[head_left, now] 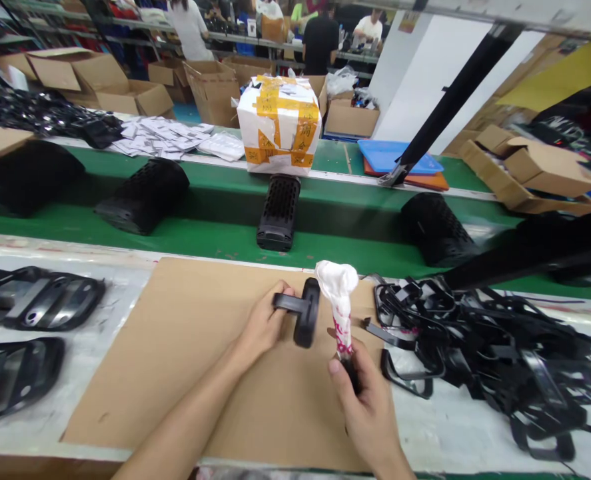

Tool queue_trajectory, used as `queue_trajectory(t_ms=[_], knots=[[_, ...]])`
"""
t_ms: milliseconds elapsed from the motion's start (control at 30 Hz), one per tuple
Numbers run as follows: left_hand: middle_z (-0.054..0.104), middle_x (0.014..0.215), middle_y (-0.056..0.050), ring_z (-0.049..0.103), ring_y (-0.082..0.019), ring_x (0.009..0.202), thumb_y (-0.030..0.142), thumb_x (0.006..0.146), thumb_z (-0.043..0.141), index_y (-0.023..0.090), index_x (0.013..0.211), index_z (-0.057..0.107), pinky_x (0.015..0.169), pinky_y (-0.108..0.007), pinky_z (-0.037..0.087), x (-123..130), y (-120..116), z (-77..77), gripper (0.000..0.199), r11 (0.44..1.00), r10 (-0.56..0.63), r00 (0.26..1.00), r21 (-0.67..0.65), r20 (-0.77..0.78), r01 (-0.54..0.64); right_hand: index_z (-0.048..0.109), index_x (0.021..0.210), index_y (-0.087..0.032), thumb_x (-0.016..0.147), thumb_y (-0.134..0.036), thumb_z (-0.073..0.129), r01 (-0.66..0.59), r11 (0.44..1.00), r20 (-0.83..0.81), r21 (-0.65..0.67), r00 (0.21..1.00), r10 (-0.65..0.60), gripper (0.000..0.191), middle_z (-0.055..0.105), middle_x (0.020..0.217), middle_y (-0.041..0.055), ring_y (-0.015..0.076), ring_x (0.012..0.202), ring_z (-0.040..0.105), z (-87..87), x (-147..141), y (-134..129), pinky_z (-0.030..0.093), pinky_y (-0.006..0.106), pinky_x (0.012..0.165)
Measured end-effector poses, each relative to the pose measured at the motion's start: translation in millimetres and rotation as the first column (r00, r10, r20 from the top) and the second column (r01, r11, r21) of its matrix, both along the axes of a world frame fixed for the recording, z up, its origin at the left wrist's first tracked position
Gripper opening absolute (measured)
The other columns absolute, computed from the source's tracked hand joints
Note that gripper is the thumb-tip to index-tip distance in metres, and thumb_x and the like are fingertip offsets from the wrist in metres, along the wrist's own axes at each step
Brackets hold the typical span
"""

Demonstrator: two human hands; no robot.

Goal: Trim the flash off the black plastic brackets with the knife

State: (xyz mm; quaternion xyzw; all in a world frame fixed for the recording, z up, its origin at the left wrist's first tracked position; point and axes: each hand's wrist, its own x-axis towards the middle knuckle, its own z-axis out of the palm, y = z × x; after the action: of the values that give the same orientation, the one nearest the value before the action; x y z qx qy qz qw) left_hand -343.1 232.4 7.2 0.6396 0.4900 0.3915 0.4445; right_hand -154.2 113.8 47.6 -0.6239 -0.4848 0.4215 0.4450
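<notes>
My left hand (264,325) is closed around a black plastic bracket (306,313), which looks T-shaped from here and stands above the cardboard sheet (185,373). To its right, my right hand (368,403) grips the dark handle of a hammer (342,313). White wrapping covers the hammer's head, with pink-red marks on the wrapped shaft. A small gap separates the hammer from the bracket. Part of the bracket is hidden by my left fingers.
Black frame pieces (455,353) lie heaped at the right; similar black frames (40,300) lie at the left. Behind, black perforated housings (278,213) stand on the green conveyor (210,230). A taped white box (279,123) sits beyond. A dark post slants across the right. People work in the background.
</notes>
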Motion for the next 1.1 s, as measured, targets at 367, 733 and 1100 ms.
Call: queue_trajectory(t_ms=[367, 733, 1100], knots=[[0.050, 0.149, -0.015, 0.042, -0.034, 0.142, 0.012, 0.089, 0.064, 0.018, 0.131, 0.058, 0.119, -0.052, 0.040, 1.6, 7.6, -12.4, 0.043, 0.924, 0.210, 0.781, 0.379, -0.589, 0.038, 0.057, 0.123, -0.018, 0.083, -0.079, 0.076, 0.202, 0.914, -0.317, -0.352, 0.893, -0.320, 0.075, 0.054, 0.078, -0.0018, 0.0026, 0.050, 0.029, -18.9, 8.0, -29.4, 0.022, 0.012, 0.043], [0.043, 0.162, -0.021, 0.029, -0.038, 0.158, 0.018, 0.094, 0.058, 0.009, 0.142, 0.053, 0.131, -0.058, 0.029, 8.1, 0.5, -14.1, 0.049, 0.911, 0.189, 0.739, 0.396, -0.647, 0.114, 0.068, 0.141, -0.015, 0.091, -0.074, 0.068, 0.020, 0.929, -0.110, -0.368, 0.992, -0.065, 0.077, 0.053, 0.071, 0.0016, 0.0103, 0.051, 0.035, -35.7, 18.0, -32.6, 0.028, 0.019, 0.040], [0.045, 0.161, -0.021, 0.032, -0.038, 0.157, 0.022, 0.098, 0.056, 0.006, 0.146, 0.052, 0.132, -0.057, 0.026, 13.3, 0.2, -17.9, 0.051, 0.911, 0.220, 0.716, 0.402, -0.663, 0.092, 0.066, 0.116, -0.016, 0.087, -0.079, 0.071, 0.076, 0.896, -0.197, -0.438, 0.964, -0.178, 0.070, 0.051, 0.073, -0.0009, 0.0048, 0.048, 0.031, -21.0, 29.5, -35.1, 0.023, 0.016, 0.041]])
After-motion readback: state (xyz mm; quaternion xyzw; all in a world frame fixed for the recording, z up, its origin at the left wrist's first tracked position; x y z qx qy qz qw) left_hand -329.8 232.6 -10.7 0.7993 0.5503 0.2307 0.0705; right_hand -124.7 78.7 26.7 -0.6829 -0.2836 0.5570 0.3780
